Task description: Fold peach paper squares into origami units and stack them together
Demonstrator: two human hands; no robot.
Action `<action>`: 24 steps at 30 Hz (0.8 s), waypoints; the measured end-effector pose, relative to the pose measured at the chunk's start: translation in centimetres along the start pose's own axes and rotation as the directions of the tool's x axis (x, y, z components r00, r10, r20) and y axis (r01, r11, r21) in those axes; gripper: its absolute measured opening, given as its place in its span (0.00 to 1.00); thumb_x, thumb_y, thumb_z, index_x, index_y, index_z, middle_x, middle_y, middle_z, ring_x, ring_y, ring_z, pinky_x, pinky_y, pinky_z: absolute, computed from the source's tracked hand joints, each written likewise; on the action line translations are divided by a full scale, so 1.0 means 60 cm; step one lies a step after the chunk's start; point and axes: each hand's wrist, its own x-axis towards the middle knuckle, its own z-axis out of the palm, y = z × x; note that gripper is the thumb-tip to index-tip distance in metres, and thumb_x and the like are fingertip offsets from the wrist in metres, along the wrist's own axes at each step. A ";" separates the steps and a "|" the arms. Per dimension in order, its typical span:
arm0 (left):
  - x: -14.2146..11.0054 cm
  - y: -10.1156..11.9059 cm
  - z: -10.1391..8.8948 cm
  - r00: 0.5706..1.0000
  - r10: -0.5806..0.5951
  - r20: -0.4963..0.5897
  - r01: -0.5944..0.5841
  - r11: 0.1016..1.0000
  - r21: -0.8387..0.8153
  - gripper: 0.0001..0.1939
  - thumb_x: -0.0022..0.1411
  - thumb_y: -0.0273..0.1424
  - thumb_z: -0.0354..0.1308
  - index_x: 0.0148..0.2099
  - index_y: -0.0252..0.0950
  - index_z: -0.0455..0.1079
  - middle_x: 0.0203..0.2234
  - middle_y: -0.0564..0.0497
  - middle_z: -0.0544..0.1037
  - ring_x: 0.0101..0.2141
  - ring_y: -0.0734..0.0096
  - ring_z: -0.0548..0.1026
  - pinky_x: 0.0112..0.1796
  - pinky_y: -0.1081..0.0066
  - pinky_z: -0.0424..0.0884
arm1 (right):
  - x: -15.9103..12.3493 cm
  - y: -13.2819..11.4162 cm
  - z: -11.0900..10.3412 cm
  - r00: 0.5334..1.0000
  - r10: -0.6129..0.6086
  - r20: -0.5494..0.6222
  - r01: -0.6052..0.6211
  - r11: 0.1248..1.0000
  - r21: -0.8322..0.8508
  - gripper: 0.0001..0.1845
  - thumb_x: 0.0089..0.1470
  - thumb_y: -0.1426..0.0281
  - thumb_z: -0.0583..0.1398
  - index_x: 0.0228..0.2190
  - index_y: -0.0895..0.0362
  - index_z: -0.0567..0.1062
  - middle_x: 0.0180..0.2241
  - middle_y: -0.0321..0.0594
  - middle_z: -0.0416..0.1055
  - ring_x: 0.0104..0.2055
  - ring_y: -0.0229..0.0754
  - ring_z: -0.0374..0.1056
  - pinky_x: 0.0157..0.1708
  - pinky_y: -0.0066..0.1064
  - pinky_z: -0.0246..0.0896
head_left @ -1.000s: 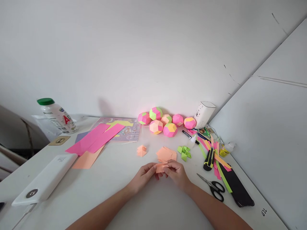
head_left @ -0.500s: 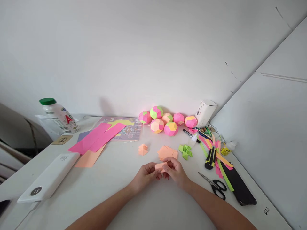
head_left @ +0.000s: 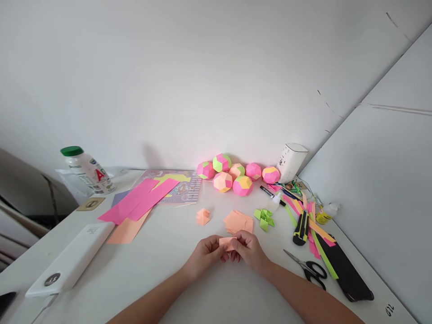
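Both hands meet low over the white table (head_left: 162, 265), pinching one small orange paper piece (head_left: 227, 243) between them. My left hand (head_left: 205, 256) grips its left end with curled fingers. My right hand (head_left: 249, 252) pinches its right end. Just beyond lies a small stack of orange paper squares (head_left: 239, 222). A folded orange unit (head_left: 203, 217) rests to their left and folded green units (head_left: 264, 218) to their right. Several pink, green and orange paper balls (head_left: 236, 176) sit by the wall.
Pink and orange paper strips (head_left: 135, 204) lie at left over a printed sheet. A white power bank (head_left: 72, 258) and a green-capped bottle (head_left: 88, 171) stand further left. At right are black scissors (head_left: 308, 269), a utility knife (head_left: 300, 227), coloured strips, a glue bottle (head_left: 326, 213) and a white box (head_left: 290, 162).
The view has tipped slightly, so everything sits a little lower in the frame. The hands stay together on the orange piece, with small finger shifts.
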 end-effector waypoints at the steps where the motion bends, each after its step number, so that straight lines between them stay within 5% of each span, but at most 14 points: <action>1: 0.000 0.001 0.000 1.000 -0.006 0.000 0.006 1.000 0.004 0.13 0.58 0.40 0.56 0.33 0.34 0.69 0.23 0.52 0.76 0.28 0.71 0.73 0.33 0.71 0.68 | 0.000 0.000 0.000 1.000 0.003 -0.002 -0.003 1.000 0.001 0.15 0.54 0.59 0.58 0.26 0.59 0.66 0.18 0.34 0.70 0.19 0.35 0.66 0.17 0.24 0.58; 24: 0.001 -0.004 -0.008 1.000 -0.025 0.006 0.025 0.998 0.058 0.15 0.58 0.42 0.55 0.35 0.34 0.70 0.24 0.50 0.75 0.28 0.70 0.72 0.33 0.70 0.68 | -0.002 -0.005 -0.001 0.998 0.067 0.007 -0.068 0.998 0.007 0.17 0.52 0.57 0.58 0.27 0.59 0.67 0.18 0.34 0.69 0.18 0.35 0.66 0.18 0.24 0.57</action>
